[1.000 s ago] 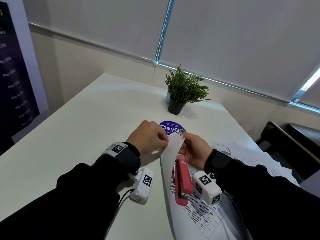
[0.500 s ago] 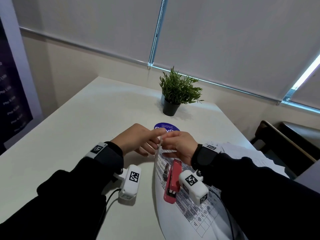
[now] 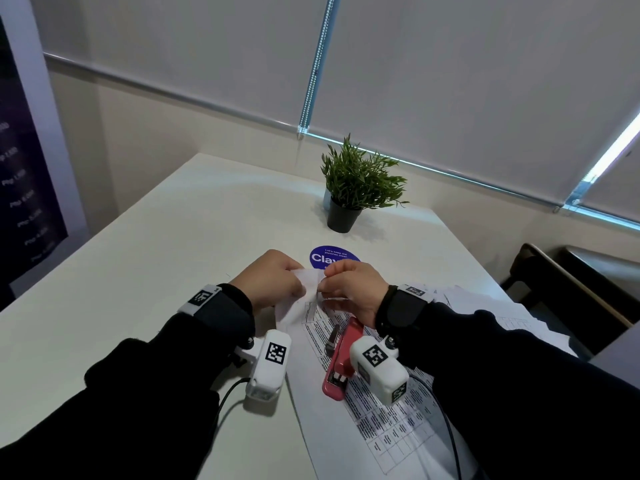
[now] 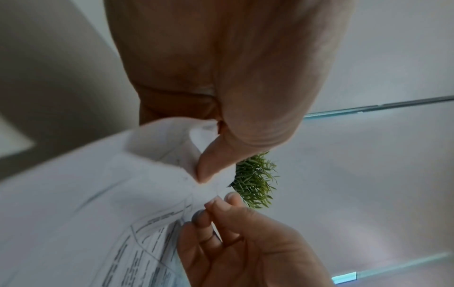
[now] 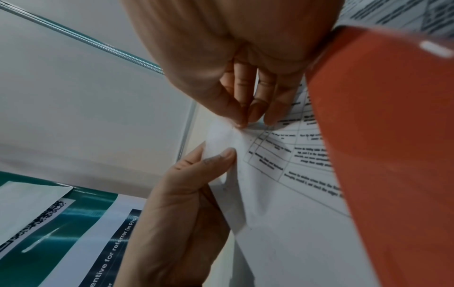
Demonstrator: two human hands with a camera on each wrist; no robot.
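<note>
A sheet of printed paper (image 3: 381,427) lies on the white table (image 3: 156,271), its far corner lifted. My left hand (image 3: 299,277) and right hand (image 3: 323,282) both pinch that corner, fingertips almost touching. In the left wrist view the left hand's thumb (image 4: 211,165) presses a curled fold of the paper (image 4: 147,174), with the right hand's fingers (image 4: 233,233) just below. In the right wrist view the right hand (image 5: 242,120) pinches the paper (image 5: 270,194) above the left hand's thumb (image 5: 221,157). A red stapler (image 3: 341,362) lies on the sheet under my right wrist.
A small metal tool (image 3: 332,339) lies beside the stapler. A potted plant (image 3: 360,181) and a blue round sticker (image 3: 325,256) are beyond the hands. More printed sheets (image 3: 485,306) are spread at the right edge, with a chair (image 3: 571,289) past it. A dark poster (image 3: 20,202) stands at left.
The paper corner, held upright a second ago, has come down lower and is now folded between both hands. The hands stay together over the sheet's far end.
</note>
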